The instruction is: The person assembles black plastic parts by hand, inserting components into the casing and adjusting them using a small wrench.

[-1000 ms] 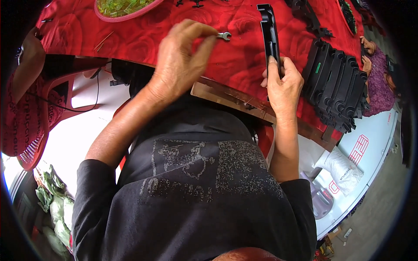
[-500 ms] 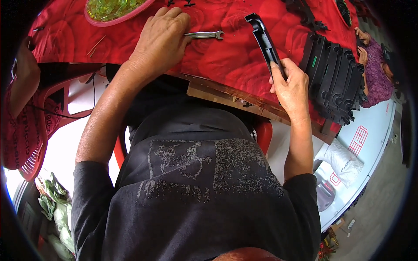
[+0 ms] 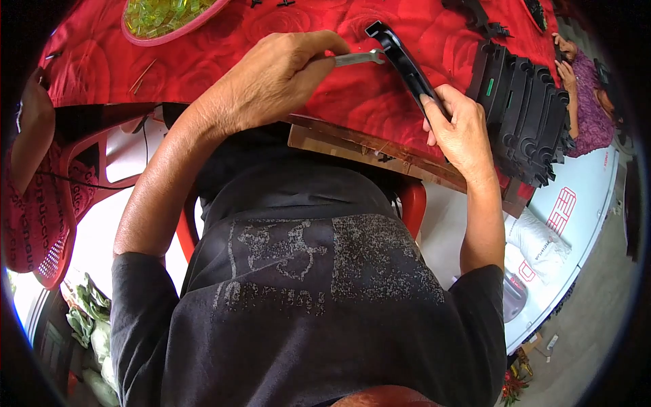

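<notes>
left hand [image 3: 271,81] grasps small wrench [image 3: 358,58] | right hand [image 3: 461,129] grips long black plastic part [image 3: 405,64] over table's [image 3: 224,61] near edge | step: wrench meets part's top end | next likely: steady seating, turn

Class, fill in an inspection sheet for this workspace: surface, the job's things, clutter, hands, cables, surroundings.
Surface: table under a red rose-patterned cloth.
Job's things: small metal wrench meeting the top end of a long black plastic part.
Clutter: pink dish of yellow-green pieces; row of black plastic parts at right.
Hands: left hand grips the wrench; right hand holds the black part.
Cables: thin dark cord by the red chair.
Surroundings: another person's purple sleeve; white sacks on the floor.
</notes>
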The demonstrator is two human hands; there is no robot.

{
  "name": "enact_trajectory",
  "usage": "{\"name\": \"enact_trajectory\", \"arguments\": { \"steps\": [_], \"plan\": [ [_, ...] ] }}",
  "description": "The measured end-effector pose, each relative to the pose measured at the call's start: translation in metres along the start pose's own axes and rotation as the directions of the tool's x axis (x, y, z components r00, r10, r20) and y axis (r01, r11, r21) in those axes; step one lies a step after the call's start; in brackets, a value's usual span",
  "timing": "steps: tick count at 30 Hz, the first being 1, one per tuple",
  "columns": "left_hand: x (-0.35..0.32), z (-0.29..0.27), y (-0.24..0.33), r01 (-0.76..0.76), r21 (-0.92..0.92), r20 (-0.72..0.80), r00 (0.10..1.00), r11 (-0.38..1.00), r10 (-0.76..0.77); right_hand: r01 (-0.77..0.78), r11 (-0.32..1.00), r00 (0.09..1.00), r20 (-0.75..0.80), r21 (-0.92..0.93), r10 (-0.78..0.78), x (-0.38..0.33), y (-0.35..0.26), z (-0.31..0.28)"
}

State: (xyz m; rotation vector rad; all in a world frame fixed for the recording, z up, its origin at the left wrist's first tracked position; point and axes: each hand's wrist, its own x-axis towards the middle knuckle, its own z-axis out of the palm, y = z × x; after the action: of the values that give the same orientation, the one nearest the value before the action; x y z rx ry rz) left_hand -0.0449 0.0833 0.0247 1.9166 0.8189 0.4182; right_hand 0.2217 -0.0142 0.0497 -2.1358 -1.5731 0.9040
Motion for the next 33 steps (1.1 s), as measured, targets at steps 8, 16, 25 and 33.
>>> {"name": "enact_trajectory", "arguments": {
  "steps": [8, 16, 25, 33],
  "plan": [
    [0.013, 0.019, 0.002, -0.087, -0.112, 0.017, 0.996, 0.99, 0.09, 0.013, 1.0, 0.995, 0.095, -0.022, -0.011, 0.003, -0.005, -0.01],
    [0.032, 0.018, -0.001, -0.08, -0.111, 0.066, 0.994, 0.991, 0.087, 0.073, 0.985, 0.987, 0.153, -0.157, -0.049, 0.011, -0.013, -0.029],
    [0.057, -0.013, 0.013, -0.113, -0.121, 0.22, 0.966, 0.986, 0.138, 0.113, 0.956, 0.977, 0.203, -0.272, -0.058, 0.02, -0.023, -0.04],
    [0.058, -0.012, 0.012, -0.005, -0.163, 0.277, 0.959, 0.987, 0.051, 0.087, 0.949, 0.97, 0.243, -0.304, -0.011, 0.024, -0.033, -0.046]
  ]
}}
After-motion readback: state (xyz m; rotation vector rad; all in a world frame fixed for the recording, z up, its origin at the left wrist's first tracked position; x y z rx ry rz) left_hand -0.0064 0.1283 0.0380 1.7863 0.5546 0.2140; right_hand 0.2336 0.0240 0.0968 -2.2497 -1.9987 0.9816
